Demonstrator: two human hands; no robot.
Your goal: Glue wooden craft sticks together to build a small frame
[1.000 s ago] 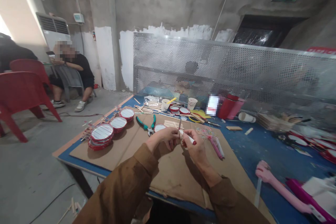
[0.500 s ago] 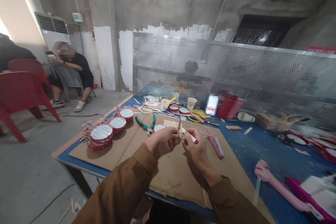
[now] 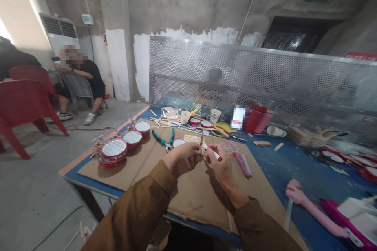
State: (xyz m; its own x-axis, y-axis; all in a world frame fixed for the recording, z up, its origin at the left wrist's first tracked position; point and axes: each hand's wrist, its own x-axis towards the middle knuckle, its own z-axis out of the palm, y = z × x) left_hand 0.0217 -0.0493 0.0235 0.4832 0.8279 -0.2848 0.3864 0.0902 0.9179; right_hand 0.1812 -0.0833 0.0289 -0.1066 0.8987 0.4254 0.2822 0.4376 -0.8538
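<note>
My left hand [image 3: 186, 154] is closed in a pinch on a thin wooden stick [image 3: 202, 139] that stands nearly upright. My right hand [image 3: 221, 164] grips a white marker with a dark red end [image 3: 218, 156], its other end pointing toward the stick. Both hands are close together above a cardboard sheet [image 3: 188, 200]. Just beyond my left hand lie a small round red-rimmed piece [image 3: 178, 142] and several loose wooden sticks [image 3: 193, 138]. Green-handled pliers [image 3: 163, 139] rest open at the left. To the right of my right hand is a pink pen-like tool [image 3: 242, 164].
Round red-rimmed pieces [image 3: 114, 147] line the cardboard's left side. Paper cups [image 3: 215, 115], a phone [image 3: 238, 117] and a red bottle [image 3: 255, 119] stand at the back before a perforated metal screen [image 3: 182, 59]. A pink glue gun-like tool [image 3: 316, 211] lies right. A person [image 3: 88, 70] sits far left.
Almost nothing differs. Both hands keep the stick and the marker in nearly the same place, and the camera view has shifted very slightly.
</note>
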